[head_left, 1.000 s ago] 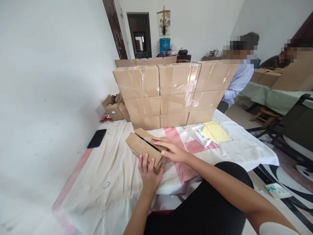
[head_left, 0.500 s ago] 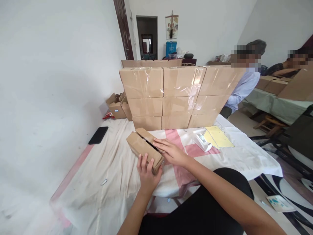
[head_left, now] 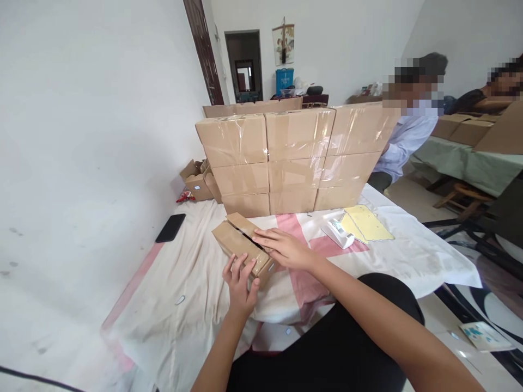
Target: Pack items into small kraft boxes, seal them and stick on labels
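On the cloth lies a small cardboard box (head_left: 233, 237) with two top flaps and a dark gap between them. My left hand (head_left: 240, 283) grips its near left corner, fingertips on the near flap and thumb against the end. My right hand (head_left: 284, 247) lies over the far flap, its fingers stretched out along the gap. Clear tape shines on the near end of the top, and a small white label shows on the end face. What is inside the box is hidden.
Behind the box stands a taped stack of cardboard boxes (head_left: 292, 163). A phone (head_left: 170, 227) lies left; a white object (head_left: 338, 234) and yellow papers (head_left: 368, 224) lie right. Open cartons (head_left: 198, 182) sit by the wall. Two people are beyond, one (head_left: 412, 130) beside the stack.
My left hand has loosened a little and shifted left on the box. The label on the box's end has come into sight. The right hand stays on the flap; the view has shifted slightly.
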Action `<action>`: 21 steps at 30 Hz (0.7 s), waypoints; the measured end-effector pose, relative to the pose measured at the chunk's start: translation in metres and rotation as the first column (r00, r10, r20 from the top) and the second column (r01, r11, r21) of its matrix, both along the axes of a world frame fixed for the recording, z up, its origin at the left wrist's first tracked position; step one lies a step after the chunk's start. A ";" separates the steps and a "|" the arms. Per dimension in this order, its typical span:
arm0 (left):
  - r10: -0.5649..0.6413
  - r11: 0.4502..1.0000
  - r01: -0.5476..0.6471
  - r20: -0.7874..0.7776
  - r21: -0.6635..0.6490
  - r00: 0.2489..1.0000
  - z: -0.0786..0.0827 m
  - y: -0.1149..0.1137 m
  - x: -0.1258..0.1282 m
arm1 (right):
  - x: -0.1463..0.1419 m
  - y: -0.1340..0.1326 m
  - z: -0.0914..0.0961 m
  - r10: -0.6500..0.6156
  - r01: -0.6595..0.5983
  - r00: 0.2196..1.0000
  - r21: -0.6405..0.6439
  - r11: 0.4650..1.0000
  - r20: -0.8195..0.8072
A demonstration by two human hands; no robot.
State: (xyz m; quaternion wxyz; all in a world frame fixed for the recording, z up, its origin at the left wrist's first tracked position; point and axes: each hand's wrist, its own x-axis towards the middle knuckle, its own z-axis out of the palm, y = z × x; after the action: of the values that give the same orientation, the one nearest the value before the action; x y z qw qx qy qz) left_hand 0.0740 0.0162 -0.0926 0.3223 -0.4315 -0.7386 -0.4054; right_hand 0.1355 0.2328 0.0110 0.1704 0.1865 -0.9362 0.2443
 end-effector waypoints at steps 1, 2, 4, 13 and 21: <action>-0.002 1.000 0.002 0.003 0.002 1.000 0.002 0.000 0.001 | 0.000 0.001 0.001 0.009 -0.009 1.000 0.010 1.000 0.012; -0.003 1.000 0.003 0.003 0.006 1.000 0.004 -0.001 0.001 | 0.001 0.001 0.002 0.017 -0.018 1.000 0.017 1.000 0.025; -0.002 1.000 0.002 -0.004 0.016 1.000 0.010 -0.002 0.001 | 0.001 0.002 0.003 0.034 -0.035 0.998 0.022 0.999 0.045; -0.063 0.998 0.064 0.047 -0.018 0.997 0.055 -0.011 -0.058 | 0.005 0.003 0.007 0.059 -0.061 0.996 0.029 0.998 0.066; 0.174 0.920 -0.131 0.086 -0.370 0.981 0.066 -0.011 -0.072 | 0.002 0.004 0.002 0.065 -0.066 0.994 0.016 0.998 0.087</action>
State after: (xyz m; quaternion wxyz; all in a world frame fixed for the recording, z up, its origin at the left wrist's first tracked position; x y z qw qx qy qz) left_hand 0.0017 0.0051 -0.0265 0.2237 -0.4000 -0.8498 -0.2603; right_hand 0.1379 0.2373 0.0135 0.1199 0.2079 -0.9383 0.2489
